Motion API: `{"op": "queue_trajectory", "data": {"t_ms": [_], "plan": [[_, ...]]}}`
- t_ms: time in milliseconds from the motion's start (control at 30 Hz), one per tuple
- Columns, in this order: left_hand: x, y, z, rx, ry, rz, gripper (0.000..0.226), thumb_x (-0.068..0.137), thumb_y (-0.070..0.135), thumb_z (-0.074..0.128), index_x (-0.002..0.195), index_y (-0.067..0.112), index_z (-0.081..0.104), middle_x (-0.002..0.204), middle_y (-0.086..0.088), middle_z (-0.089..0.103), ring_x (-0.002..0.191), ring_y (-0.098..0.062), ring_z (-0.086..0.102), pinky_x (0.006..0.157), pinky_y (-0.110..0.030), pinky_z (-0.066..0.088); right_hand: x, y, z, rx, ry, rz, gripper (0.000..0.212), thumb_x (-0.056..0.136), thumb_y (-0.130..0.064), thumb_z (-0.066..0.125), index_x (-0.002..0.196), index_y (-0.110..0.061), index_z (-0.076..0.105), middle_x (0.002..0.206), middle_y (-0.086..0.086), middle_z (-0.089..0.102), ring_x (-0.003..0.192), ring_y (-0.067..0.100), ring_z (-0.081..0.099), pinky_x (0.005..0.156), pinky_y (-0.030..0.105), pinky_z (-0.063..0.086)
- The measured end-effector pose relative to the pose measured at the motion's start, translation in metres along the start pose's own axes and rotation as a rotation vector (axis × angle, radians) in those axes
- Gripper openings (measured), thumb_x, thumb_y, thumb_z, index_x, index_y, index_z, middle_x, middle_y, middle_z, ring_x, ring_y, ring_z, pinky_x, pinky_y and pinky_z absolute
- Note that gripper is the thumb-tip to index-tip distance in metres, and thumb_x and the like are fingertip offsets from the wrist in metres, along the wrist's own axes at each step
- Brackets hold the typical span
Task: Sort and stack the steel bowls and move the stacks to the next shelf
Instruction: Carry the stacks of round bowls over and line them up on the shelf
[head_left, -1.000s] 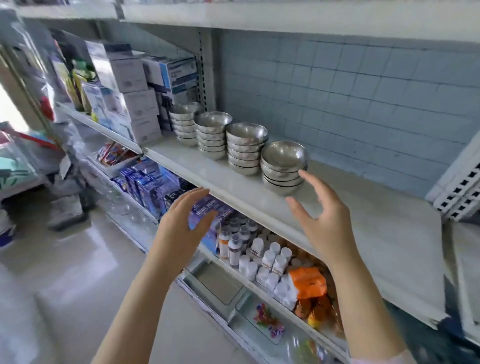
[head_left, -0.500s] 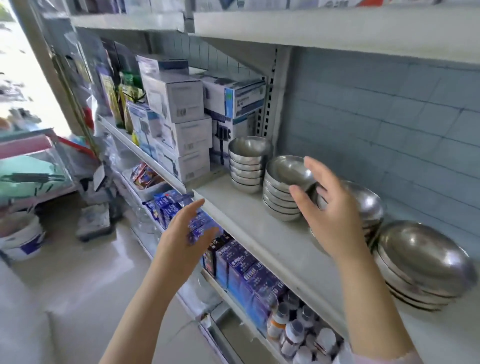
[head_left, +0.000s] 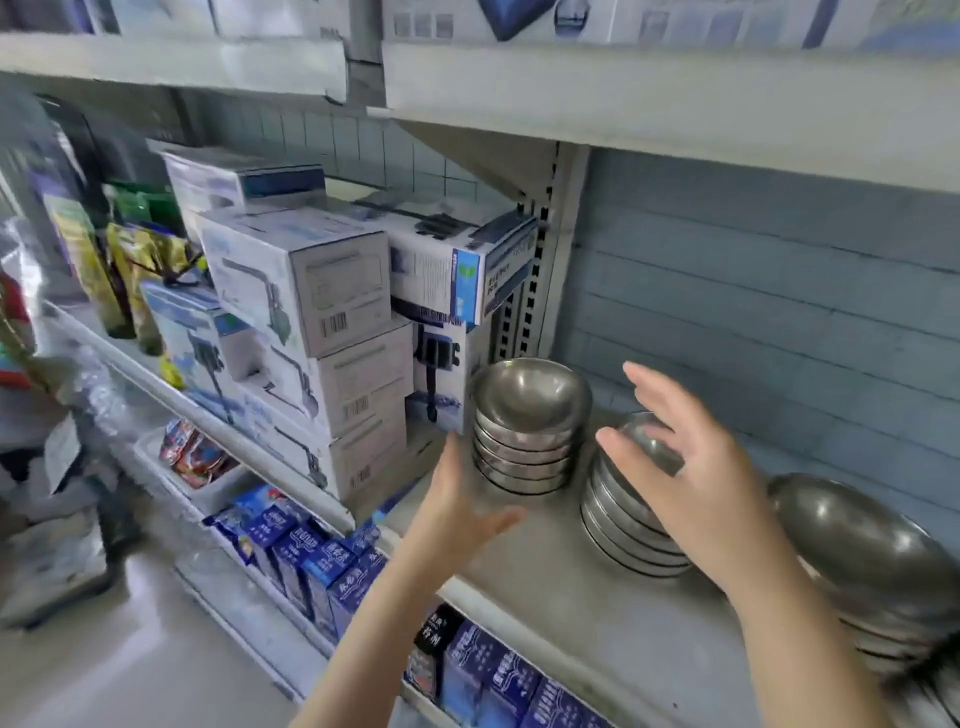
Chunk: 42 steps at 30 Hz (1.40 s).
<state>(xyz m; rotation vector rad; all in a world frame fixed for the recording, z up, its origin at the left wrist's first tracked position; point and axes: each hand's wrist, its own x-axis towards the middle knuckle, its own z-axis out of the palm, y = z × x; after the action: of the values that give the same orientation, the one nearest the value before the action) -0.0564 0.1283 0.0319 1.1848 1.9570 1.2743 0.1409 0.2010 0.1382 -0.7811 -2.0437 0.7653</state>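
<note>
Your left grip (head_left: 457, 512) and right grip (head_left: 691, 478) are hovering open, holding nothing, either side of the bowl stack (head_left: 527, 431) at the back-left corner of the shelf (head_left: 519, 587). Stacking is looking done; moving is appearing not yet begun.

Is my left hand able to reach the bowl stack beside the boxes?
Probably yes: the left hand is open just beside the leftmost bowl stack with nothing between, though cardboard boxes crowd its left side.

The steel bowls (head_left: 527, 431) gleam silver-grey; stacked boxes (head_left: 332, 291) are white with blue panels; lower cartons (head_left: 311, 551) are deep blue with white lettering; wall tiles (head_left: 779, 291) are pale blue-grey
</note>
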Motion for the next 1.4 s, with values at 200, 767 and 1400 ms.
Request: {"op": "queue_trajectory", "data": {"t_ms": [200, 767, 1400], "plan": [[0.052, -0.026, -0.012, -0.148, -0.197, 0.081, 0.116, 0.053, 0.042, 0.087, 0.148, 0.036, 0.021, 0.140, 0.012, 0.051, 0.128, -0.002, 0.049, 0.108, -0.032, 0.042, -0.007, -0.021, 0.040, -0.001, 0.120, 0.116, 0.060, 0.074, -0.052, 0.065, 0.132, -0.050, 0.050, 0.127, -0.039, 0.050, 0.116, -0.020, 0.051, 0.091, 0.001, 0.039], [0.044, -0.061, -0.091, -0.171, -0.586, 0.215, 0.093, 0.057, 0.032, 0.093, 0.136, 0.035, 0.044, 0.123, 0.021, 0.064, 0.117, 0.004, 0.056, 0.106, -0.035, 0.044, -0.051, -0.023, 0.143, 0.304, 0.255, 0.396, 0.068, 0.079, -0.035, 0.072, 0.137, -0.049, 0.039, 0.136, -0.033, 0.054, 0.132, -0.003, 0.049, 0.095, 0.011, 0.044], [-0.058, 0.041, -0.051, -0.376, -0.660, 0.410, 0.107, 0.050, 0.052, 0.087, 0.145, 0.034, 0.040, 0.130, 0.020, 0.060, 0.126, 0.000, 0.051, 0.104, -0.037, 0.046, -0.147, -0.102, 0.037, 0.213, 0.536, 0.352, 0.075, 0.074, -0.028, 0.086, 0.138, -0.037, 0.048, 0.131, -0.019, 0.063, 0.123, 0.001, 0.058, 0.085, 0.014, 0.052]]}}
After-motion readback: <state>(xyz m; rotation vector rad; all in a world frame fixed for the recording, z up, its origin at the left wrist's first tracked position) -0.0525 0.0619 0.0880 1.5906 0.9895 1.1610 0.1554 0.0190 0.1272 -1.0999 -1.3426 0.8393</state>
